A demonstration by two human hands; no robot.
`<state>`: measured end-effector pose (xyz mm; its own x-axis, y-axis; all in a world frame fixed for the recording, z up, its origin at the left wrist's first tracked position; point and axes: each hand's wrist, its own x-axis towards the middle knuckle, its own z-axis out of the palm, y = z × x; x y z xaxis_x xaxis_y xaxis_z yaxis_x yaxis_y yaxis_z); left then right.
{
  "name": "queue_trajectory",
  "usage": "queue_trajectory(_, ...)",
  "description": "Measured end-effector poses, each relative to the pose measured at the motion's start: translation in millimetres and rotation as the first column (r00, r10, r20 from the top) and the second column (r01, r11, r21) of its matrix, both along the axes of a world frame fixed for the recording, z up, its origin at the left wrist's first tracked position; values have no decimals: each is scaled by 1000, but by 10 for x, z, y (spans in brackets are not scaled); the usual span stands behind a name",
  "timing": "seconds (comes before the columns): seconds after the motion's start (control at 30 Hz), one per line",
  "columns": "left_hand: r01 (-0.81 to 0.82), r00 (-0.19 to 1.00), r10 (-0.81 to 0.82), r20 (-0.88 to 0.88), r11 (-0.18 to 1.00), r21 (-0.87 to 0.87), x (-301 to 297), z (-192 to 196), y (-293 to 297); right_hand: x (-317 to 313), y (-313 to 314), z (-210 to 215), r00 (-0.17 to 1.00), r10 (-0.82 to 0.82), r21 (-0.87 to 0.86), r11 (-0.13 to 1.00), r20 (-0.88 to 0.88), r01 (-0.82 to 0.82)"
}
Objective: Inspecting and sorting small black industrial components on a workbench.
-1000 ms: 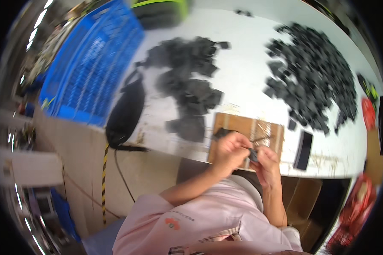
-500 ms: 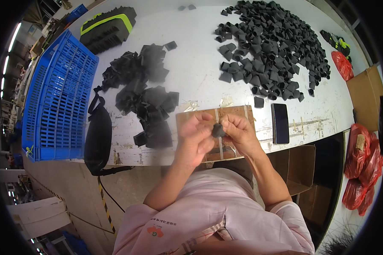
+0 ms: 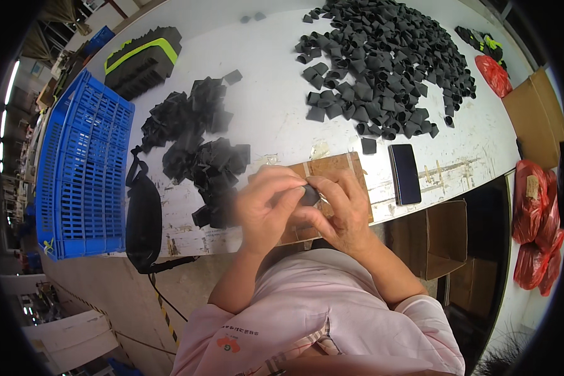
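A: Hands?
B: Left hand point(image 3: 266, 207) pinches the piece point(image 3: 309, 196), thumb to fingertips. Right hand point(image 3: 344, 210) curls narrow around the same piece, holding its right side.
A: Where's the piece?
B: Small, dark, between both hands, above the board point(image 3: 351, 164). Fingers cover its edges; full shape can't be made out.
A: What else is hidden?
B: Board's left part, behind the hands. Far pile point(image 3: 382, 75) of dark loops, cut by the top edge. Near pile point(image 3: 216, 160), left, blurs into one dark mass. Two far specks point(image 3: 252, 17), too small to tell.
A: Surface?
B: White table point(image 3: 276, 119), scuffed and stained along the near edge. Phone point(image 3: 405, 175) right of the board, screen dark. Black bag point(image 3: 144, 216) at the left edge, beside a blue crate point(image 3: 84, 175). Green-banded stack point(image 3: 144, 61) far left.
A: Room?
B: Red bags point(image 3: 532, 210) and a carton point(image 3: 532, 116) right. Open box point(image 3: 445, 241) below the table. Left background dim, bent by the lens, hard to read.
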<state>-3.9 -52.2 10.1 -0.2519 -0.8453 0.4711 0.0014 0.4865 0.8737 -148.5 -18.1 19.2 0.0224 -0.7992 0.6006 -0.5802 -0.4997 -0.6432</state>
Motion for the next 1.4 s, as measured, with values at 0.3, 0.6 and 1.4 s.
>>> queue_trajectory(0.3, -101, 986, 119, -117, 984, 147, -122, 92, 79, 75, -26, 8, 993, -10, 65, 998, 121, 2)
queue_trajectory(0.6, -18, 964, 82, -253, 969, 244, -146, 113, 94, 93, -41, 20, 993, -15, 78, 997, 121, 6)
queue_trajectory(1.4, -63, 824, 274, -495, 914, 401, -139, -137, 216, 71, -127, -144, 990, 67, -23, 998, 128, -64)
